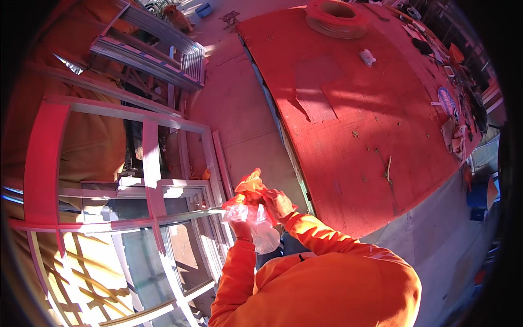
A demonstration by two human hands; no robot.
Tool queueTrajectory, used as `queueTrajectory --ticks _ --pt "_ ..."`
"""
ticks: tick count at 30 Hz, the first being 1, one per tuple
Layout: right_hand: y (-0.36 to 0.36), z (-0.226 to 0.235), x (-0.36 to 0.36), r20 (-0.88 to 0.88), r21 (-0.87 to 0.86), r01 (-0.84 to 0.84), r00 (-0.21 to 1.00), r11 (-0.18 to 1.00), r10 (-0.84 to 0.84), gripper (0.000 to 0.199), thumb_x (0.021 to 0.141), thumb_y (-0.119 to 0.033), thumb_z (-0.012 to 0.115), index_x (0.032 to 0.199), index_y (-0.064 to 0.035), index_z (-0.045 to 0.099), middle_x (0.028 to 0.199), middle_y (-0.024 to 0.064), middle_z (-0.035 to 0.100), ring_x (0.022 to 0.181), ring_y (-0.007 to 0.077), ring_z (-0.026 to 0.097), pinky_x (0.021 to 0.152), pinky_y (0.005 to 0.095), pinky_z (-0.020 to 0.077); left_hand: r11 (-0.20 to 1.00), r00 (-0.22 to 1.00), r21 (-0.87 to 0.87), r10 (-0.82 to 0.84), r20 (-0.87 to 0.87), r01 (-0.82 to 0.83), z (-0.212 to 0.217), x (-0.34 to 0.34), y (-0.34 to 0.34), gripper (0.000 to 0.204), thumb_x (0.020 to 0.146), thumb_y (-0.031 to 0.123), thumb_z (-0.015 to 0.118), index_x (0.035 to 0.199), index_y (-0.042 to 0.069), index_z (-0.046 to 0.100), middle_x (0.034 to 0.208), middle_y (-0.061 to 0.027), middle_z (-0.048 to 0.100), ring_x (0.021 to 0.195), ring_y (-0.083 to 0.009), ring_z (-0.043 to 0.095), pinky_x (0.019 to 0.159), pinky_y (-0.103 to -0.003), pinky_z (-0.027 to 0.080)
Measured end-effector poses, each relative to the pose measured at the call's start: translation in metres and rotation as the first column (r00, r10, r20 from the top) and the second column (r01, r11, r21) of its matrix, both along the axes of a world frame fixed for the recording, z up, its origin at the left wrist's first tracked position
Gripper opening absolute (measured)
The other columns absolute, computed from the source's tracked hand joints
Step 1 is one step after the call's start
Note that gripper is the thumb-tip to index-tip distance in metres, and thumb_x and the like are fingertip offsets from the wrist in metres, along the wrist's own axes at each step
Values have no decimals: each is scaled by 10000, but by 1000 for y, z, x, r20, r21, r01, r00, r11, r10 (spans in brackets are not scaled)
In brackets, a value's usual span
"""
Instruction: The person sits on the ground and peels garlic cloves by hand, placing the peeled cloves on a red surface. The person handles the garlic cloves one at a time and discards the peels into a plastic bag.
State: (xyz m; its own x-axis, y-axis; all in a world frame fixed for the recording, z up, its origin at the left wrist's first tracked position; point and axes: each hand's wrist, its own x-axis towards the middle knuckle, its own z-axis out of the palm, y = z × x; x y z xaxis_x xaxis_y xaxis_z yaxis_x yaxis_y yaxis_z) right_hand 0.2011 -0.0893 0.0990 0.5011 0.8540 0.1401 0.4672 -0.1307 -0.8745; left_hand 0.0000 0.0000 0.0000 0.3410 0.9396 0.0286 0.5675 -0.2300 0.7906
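Note:
Low in the middle, in front of my body, both hands are closed on a crumpled bundle. My left hand [241, 230] grips a translucent plastic bag [266, 237], which hangs down between my forearms. Just above and to the right, my right hand [279, 204] has its fingers wrapped round crumpled bright orange material [250, 185]. This orange material sticks up out of or beside the bag; I cannot tell whether it is plastic or cloth. Folds hide most of my fingertips. Both arms wear orange sleeves.
A large red table [370, 141] stands to the right, with a coil [336, 30] and a small crumpled clear plastic piece [367, 57] on it. Tools clutter its far right edge. At left, window frames [151, 163] stand close by, and a ladder [147, 60] lies beyond them.

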Motion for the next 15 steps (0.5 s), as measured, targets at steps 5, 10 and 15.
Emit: queueTrajectory --ticks 5,10,15 --pt "94 5 36 65 60 72 995 996 -76 257 861 -44 614 1101 -8 698 996 197 689 887 404 619 828 452 475 990 966 97 -127 224 107 77 58 113 252 926 89 621 1165 18 655 1169 -131 669 1064 -261 629 936 -387 505" --pt "162 23 72 -12 55 184 983 981 -183 274 866 -34 611 1127 -6 690 948 214 665 864 421 617 759 459 476 887 817 -449 182 548 104 100 130 181 243 965 132 619 1191 43 629 1153 -58 643 1048 -186 602 895 -346 517" --pt "220 -6 129 121 211 393 898 895 -423 289 900 77 559 1144 -2 693 885 185 665 774 408 614 683 447 492 691 883 -633 -14 469 348 144 216 265 172 948 185 657 1055 51 646 995 -58 659 863 -185 647 788 -360 565"
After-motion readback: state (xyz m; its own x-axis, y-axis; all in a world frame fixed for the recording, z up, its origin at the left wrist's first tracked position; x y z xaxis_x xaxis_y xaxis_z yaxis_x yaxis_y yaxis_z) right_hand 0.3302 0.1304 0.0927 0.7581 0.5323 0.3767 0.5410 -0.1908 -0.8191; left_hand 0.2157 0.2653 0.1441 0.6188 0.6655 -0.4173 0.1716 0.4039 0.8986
